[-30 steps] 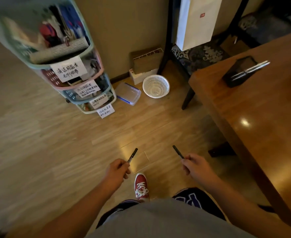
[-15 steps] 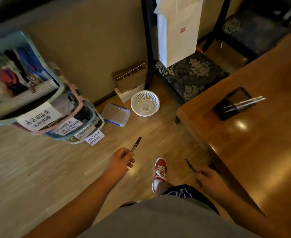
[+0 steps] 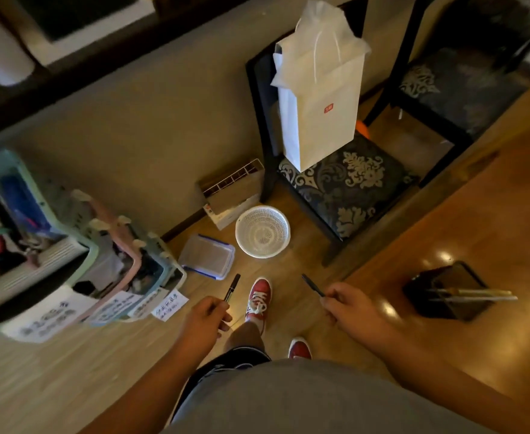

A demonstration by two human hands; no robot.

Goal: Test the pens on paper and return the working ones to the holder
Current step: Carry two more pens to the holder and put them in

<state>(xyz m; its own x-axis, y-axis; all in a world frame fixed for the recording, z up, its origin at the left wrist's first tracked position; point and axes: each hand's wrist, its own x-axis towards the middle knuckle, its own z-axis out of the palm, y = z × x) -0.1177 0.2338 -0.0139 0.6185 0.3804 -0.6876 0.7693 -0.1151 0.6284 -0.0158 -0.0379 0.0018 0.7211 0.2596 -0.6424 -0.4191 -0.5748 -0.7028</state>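
My left hand (image 3: pixel 206 321) grips a black pen (image 3: pixel 233 286) that points up and away over the floor. A second, thinner black pen (image 3: pixel 312 285) is pinched in my right hand (image 3: pixel 349 311), near the corner of the wooden table (image 3: pixel 492 245). On that table, to the right of my right hand, lies a black mesh pen holder (image 3: pixel 445 292) on its side, with two light-coloured pens (image 3: pixel 476 295) sticking out of it toward the right. No paper is in view.
A stack of plastic storage baskets (image 3: pixel 69 245) with paper labels stands at the left. On the floor ahead lie a white round basket (image 3: pixel 262 231) and a clear lidded box (image 3: pixel 207 255). A dark chair (image 3: pixel 351 183) carries a white paper bag (image 3: pixel 320 101). My red shoes (image 3: pixel 259 297) are below.
I have stepped forward and the view has tilted up. The table and the holder have come nearer on the right. Both hands still hold their pens.
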